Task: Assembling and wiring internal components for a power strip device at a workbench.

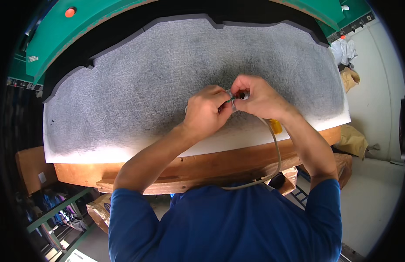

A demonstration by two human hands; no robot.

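My left hand [206, 109] and my right hand [258, 98] meet above the worn grey-and-white work surface [141, 78], fingers pinched close together. Between them is a small translucent piece [233, 104] with a dark green bit; its kind is too small and too covered to tell. Both hands are closed on it. A beige cord [279, 157] curves from beneath my right hand over the wooden table edge toward my body. Beside my right wrist lies a yellow object [276, 126], partly hidden by the forearm.
A green machine frame [80, 26] with an orange-red button [70, 12] arches over the far side, edged by a black strip [167, 17]. The wooden front edge [228, 159] borders the surface. Brown paper bags [351, 139] stand at the right, and a green metal rack [58, 212] at lower left.
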